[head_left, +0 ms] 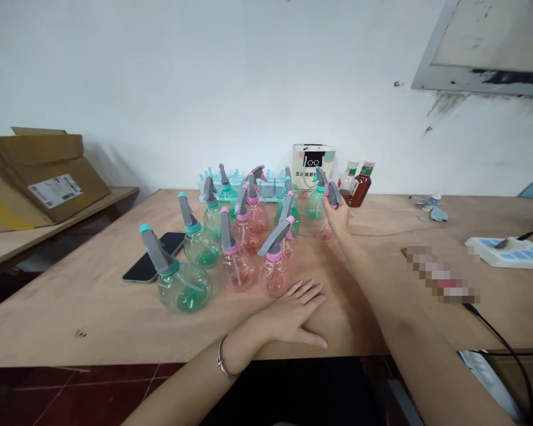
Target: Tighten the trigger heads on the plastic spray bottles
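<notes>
Lying leftmost on the wooden table (93, 307) before you was a dark phone (137, 269), with a green spray bottle (184, 290) just in front of it, its sprayer slanting up to the left. Next came the cluster of green and pink bottles, ending near you in a front pink bottle (275, 278) whose pink nozzle aimed up and to the right. Your left hand (297, 313) lay palm down just to the right of that bottle, fingers spread and gripping nothing; whether the fingertips touched the plastic was unclear.

Farther right, your right hand (337, 219) had its fingers closed around the neck of a pink spray bottle (324, 232), just in front of a green neighbour (315, 206) at the back of the table. The step in hand looked like handling that one bottle, lifting or placing it; a single view could not settle which. Its long axis was near upright, with the top leaning slightly right; your fingers hid where the nozzle pointed. The next move likely called for keeping it upright and clear of the neighbour. Beyond your hand, to the right, stood a red sauce bottle (360, 186).
</notes>
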Demonstrator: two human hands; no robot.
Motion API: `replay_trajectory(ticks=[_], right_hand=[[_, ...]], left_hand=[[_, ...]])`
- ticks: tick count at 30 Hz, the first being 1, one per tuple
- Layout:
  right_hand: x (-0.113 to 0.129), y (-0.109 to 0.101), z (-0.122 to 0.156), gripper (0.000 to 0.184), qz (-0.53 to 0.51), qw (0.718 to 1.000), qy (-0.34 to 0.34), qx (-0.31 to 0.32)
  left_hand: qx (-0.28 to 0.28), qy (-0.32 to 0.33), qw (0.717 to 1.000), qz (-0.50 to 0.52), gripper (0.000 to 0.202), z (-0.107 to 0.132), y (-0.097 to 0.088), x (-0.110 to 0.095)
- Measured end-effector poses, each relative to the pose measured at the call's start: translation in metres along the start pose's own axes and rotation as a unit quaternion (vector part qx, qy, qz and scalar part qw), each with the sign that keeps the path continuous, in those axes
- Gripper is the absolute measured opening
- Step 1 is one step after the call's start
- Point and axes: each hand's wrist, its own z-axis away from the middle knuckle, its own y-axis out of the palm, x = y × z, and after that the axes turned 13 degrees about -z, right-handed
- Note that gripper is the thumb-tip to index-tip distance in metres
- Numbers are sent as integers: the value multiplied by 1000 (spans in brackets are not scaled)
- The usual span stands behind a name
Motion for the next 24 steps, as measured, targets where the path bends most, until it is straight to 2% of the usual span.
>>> replay_trajectory(ticks=[4, 6, 7, 9, 10, 12, 13, 14, 16, 19, 21, 24], right_hand=[[-7, -11, 22, 71, -52, 997, -52, 12], [-5, -18, 41, 84, -44, 994, -101, -23], [0, -21, 52, 84, -33, 990, -128, -49], [18, -21, 79, 74, -30, 983, -165, -73], [31, -19, 94, 67, -40, 981, -176, -63], [61, -8, 125, 58, -47, 984, -172, 4], [77, -1, 139, 60, -49, 982, -181, 34], [91, 7, 152, 71, -49, 979, -186, 69], [112, 23, 172, 94, -43, 978, -145, 141], [121, 43, 182, 110, -36, 982, -43, 181], [116, 52, 180, 108, -33, 984, -2, 176], [104, 58, 175, 93, -39, 986, 14, 160]], left_hand=[[-7, 7, 1000, -1, 102, 0, 2, 2], [-13, 11, 1000, -3, 101, 0, 4, 3], [-14, 11, 1000, -3, 101, 0, 5, 3], [-11, 10, 1000, 0, 100, 0, 4, 3], [-10, 9, 1000, 2, 101, 0, 4, 3], [-14, 7, 1000, 7, 101, -1, 1, 1], [-15, 4, 1000, 13, 101, -1, -1, 0], [-15, 2, 1000, 23, 99, -1, -2, -2], [-11, 1, 999, 50, 93, -1, -5, -3], [-19, -7, 997, 75, 97, 1, -5, -4], [-27, -13, 996, 79, 107, 1, -4, -3], [-33, -7, 996, 84, 108, 2, -2, -3]])
